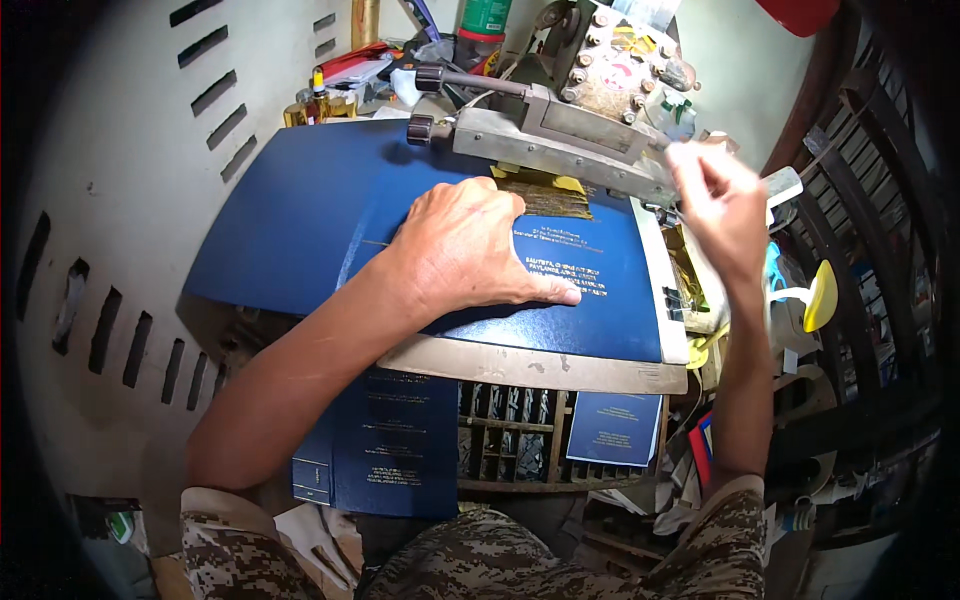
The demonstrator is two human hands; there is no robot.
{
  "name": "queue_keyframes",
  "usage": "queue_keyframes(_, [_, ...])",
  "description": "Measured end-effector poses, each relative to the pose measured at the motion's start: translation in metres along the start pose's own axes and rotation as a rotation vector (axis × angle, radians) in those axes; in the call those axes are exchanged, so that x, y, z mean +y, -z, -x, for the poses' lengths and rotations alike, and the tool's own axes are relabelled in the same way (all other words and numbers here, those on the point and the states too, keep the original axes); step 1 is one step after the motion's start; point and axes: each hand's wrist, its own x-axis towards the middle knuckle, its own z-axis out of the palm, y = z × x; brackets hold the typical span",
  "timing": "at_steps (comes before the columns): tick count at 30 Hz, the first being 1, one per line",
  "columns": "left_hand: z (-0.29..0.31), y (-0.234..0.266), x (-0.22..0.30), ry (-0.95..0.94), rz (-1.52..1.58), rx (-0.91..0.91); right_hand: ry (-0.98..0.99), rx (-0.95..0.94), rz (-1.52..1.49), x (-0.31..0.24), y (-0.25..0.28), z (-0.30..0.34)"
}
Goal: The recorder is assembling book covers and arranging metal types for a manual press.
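A large dark blue book cover point(300, 215) with gold lettering lies on the bed of a metal stamping press point(560, 140). Palm down, my left hand point(460, 245) rests on the cover, its thumb stretched out beside the gold lines. Its fingertips reach to a crinkled strip of gold foil point(550, 196) under the press head. Raised at the right end of the press head, my right hand point(715, 195) has its fingers curled closed and slightly blurred. Whatever it may hold is hidden; a pale bar end point(785, 187) sticks out beside it.
Below the bed, another blue cover point(395, 440) hangs down and a small blue printed sheet point(613, 428) lies on a compartmented type case point(505, 435). Small bottles point(318, 100) and a green jar point(484, 25) stand behind. A yellow disc-shaped thing point(820, 297) juts out at right.
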Motion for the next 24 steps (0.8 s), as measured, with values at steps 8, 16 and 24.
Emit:
queue_keyframes(8, [0.007,-0.007,-0.001,-0.047,0.029,0.134,0.333,-0.481,0.109,-0.014,-0.026,0.062])
queue_keyframes(16, [0.005,-0.010,0.005,0.014,0.027,0.167,0.192,-0.562,0.196,-0.001,-0.034,0.054])
queue_keyframes(24, [-0.004,-0.012,0.015,0.041,-0.064,0.144,0.208,-0.587,0.151,0.002,-0.042,0.048])
